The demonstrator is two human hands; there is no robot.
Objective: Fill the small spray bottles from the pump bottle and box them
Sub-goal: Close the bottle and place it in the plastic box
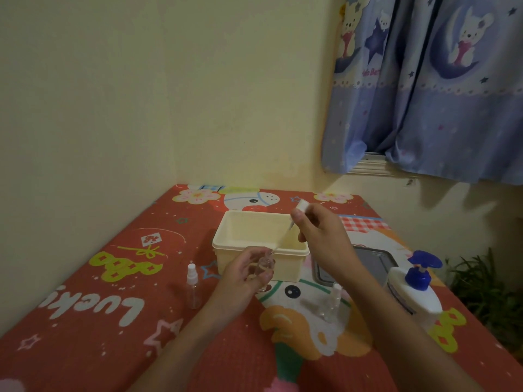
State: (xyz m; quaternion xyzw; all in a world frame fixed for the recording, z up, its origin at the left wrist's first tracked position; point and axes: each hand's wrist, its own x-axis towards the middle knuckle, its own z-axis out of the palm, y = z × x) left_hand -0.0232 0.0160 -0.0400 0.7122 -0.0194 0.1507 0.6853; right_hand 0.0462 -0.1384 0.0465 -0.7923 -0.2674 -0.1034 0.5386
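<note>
Clear plastic small spray bottle [265,267], uncapped, gripped by curled fingers of left hand [243,275] before cream rectangular plastic box [285,263]; right hand [319,236] pinching white spray head [302,205], its thin dip tube [283,236] slanting down to, apparently into, the bottle mouth; second capped clear bottle [193,287] standing left; third [331,302] near centre; white pump bottle with blue pump [416,292] right, on red cartoon-print cloth [113,321]

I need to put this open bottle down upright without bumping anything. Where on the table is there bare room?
Free: the near-left stretch, in front of the capped spray bottle. Also behind the cream box. Crowded: the right, where another small spray bottle, the pump bottle and a dark tray sit close.
</note>
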